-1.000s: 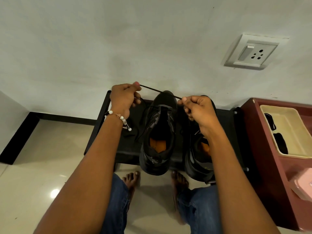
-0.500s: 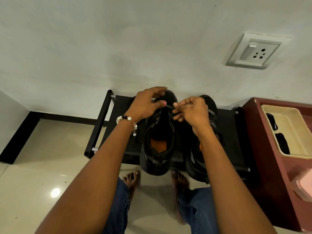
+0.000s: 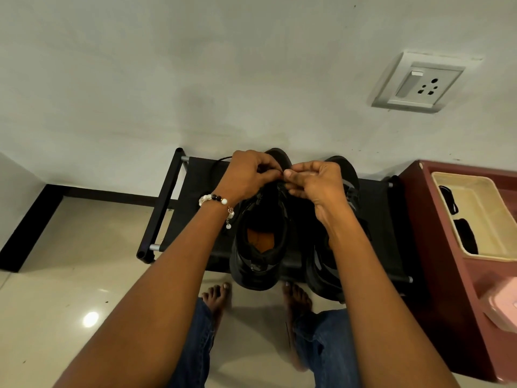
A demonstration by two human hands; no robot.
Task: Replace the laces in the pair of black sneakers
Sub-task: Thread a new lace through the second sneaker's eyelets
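Two black sneakers stand side by side on a low black rack (image 3: 167,197), toes toward the wall. The left sneaker (image 3: 260,247) shows an orange insole. The right sneaker (image 3: 324,270) is largely hidden under my right forearm. My left hand (image 3: 249,175) and my right hand (image 3: 313,183) meet fingertip to fingertip over the left sneaker's front eyelets. Both pinch its thin black lace (image 3: 221,161), which loops out to the left behind my left hand. The lace between the fingertips is mostly hidden.
A white wall with a socket plate (image 3: 416,82) rises right behind the rack. A maroon cabinet (image 3: 436,247) at the right carries a cream tray (image 3: 486,214) with dark items and a pink box (image 3: 503,306). My bare feet rest on the glossy tiled floor (image 3: 70,275).
A second ago my hands held the lace stretched wide apart above the left sneaker. They have since come together over its front, fingertips touching, and a lace loop now trails to the left.
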